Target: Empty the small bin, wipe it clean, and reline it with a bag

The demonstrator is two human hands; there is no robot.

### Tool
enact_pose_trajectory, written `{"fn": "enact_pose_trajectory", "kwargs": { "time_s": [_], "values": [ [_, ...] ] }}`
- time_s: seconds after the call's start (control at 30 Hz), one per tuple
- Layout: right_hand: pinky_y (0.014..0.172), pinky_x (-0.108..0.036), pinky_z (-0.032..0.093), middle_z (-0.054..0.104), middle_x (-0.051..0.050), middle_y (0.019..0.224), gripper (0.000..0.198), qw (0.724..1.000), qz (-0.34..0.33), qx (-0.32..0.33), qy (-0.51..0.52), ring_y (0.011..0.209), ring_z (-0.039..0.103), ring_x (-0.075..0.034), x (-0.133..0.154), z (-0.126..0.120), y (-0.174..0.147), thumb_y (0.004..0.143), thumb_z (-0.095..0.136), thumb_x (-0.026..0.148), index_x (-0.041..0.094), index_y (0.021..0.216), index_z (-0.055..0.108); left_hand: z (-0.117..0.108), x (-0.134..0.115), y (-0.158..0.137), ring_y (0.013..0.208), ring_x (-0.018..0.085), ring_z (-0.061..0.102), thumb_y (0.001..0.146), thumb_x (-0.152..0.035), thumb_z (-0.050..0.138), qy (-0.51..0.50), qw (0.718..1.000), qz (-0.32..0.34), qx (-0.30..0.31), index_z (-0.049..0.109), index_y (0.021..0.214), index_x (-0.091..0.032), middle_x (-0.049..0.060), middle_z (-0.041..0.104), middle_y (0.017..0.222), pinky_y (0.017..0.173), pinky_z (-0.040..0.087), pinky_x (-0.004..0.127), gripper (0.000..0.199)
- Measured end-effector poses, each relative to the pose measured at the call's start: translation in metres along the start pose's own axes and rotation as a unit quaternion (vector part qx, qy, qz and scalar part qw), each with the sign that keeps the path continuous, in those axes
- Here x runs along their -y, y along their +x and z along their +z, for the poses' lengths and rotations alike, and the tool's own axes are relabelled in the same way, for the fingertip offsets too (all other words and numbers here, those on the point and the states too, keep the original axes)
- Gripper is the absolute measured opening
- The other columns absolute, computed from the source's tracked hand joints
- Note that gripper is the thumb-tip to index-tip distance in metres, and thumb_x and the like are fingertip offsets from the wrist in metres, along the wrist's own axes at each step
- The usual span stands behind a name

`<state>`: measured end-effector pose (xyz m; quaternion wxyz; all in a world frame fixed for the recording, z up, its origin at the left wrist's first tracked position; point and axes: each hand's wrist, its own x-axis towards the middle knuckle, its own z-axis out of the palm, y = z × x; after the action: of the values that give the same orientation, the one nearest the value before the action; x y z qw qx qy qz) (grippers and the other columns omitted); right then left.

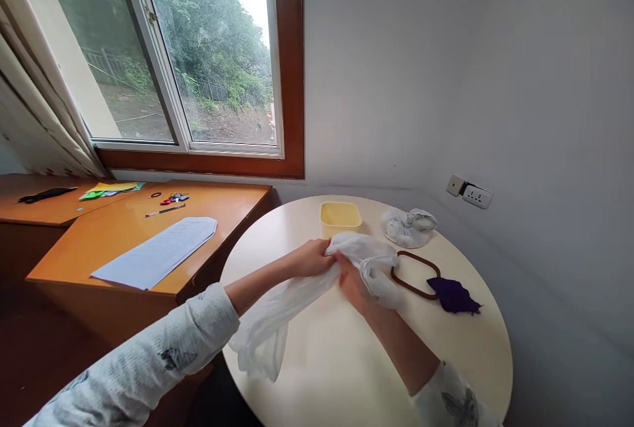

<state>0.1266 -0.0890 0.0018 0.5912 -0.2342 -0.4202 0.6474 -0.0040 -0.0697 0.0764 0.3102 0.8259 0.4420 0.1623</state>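
A translucent white plastic bag [284,311] is stretched between my two hands above the round table. My left hand [311,258] is closed on its gathered middle. Right beside it, my right hand [352,283] also grips the bag, fingers partly covered by the folds. One end hangs down to the left, under my left forearm, and the other bunches over my right hand. Just behind the hands stands a yellow plastic container [341,216]. To the right lie a brown oval ring [417,294], a dark purple cloth [454,296] and another bundled plastic bag [409,228].
The round cream table [327,361] stands against the wall. At left, a wooden desk [238,196] carries paper sheets [158,252], a pen [165,210] and small coloured items. A wall socket [477,197] is at right, a window [208,51] behind.
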Motion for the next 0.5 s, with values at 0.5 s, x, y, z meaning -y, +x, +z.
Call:
{"fn": "enact_pose_trajectory", "kwargs": {
  "time_s": [0.5],
  "values": [
    [0.05, -0.019, 0.046, 0.063, 0.006, 0.073, 0.026, 0.993, 0.019, -0.108, 0.034, 0.063, 0.057, -0.009, 0.059, -0.026, -0.002, 0.055, 0.076, 0.019, 0.024, 0.075, 0.059, -0.023, 0.02, -0.021, 0.044, 0.011, 0.041, 0.065, -0.026, 0.052, 0.156, 0.987, -0.048, -0.017, 0.054, 0.055, -0.017, -0.002, 0.048, 0.05, 0.043, 0.028, 0.023, 0.014]
  ]
}}
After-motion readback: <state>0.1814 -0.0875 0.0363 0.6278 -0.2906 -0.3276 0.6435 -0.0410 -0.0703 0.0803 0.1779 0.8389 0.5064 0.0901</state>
